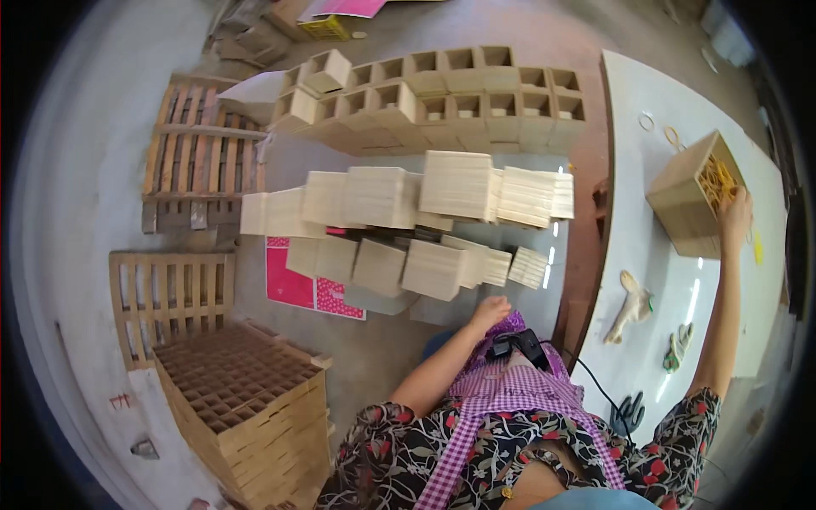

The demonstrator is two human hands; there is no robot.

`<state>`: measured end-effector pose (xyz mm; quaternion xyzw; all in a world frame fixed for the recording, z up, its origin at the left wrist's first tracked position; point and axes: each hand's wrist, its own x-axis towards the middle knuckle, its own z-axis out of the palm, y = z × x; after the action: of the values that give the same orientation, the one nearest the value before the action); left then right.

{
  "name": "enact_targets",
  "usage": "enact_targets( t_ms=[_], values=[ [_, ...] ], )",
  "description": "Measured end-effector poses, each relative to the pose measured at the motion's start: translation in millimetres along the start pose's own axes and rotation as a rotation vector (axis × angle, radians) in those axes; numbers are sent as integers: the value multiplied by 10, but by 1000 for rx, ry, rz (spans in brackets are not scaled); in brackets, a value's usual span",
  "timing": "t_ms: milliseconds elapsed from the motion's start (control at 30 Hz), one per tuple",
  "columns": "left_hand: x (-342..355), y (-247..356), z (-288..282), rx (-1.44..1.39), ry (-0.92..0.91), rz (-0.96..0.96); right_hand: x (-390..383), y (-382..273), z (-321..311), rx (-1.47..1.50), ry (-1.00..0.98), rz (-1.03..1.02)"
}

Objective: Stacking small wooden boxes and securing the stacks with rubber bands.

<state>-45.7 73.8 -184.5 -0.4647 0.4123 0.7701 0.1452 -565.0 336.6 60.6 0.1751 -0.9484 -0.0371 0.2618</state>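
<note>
My left hand [490, 310] has curled fingers beside my purple checked apron [501, 374], below the rows of pale wooden boxes [446, 265]; whether it holds anything is unclear. My right hand [733, 208] reaches into an open wooden box [676, 204] on the white side table [642, 170], its fingers closed on yellow rubber bands [714, 180]. Two loose rings [646, 121] lie behind that box. A pale glove [627, 310], another glove [678, 344] and dark scissors [627, 412] lie on the side table.
Open wooden boxes [467, 110] stand in rows at the back of the centre table. Wooden pallets [170, 297] are on the left, with a stack of cardboard dividers [263, 450] at lower left. Pink printed sheets [291, 280] lie under the boxes. A black cable [595, 382] hangs by my apron.
</note>
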Motion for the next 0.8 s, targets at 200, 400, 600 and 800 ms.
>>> enact_targets(
  t_ms=[200, 400, 600, 800],
  values=[
    [-160, -511, -844, 491, 246, 339, 345, -1633, -747, 627, -21, -346],
    [-289, -793, -1716, 498, 345, 336, 457, -4187, -1728, 979, -234, -685],
    [-565, -898, -2655, 278, 414, 307, 522, -6980, -1943, 926, -296, -1037],
    [-918, -1290, -3400, 636, 520, 417, 543, -9044, -1545, 430, -302, -972]
  ],
)
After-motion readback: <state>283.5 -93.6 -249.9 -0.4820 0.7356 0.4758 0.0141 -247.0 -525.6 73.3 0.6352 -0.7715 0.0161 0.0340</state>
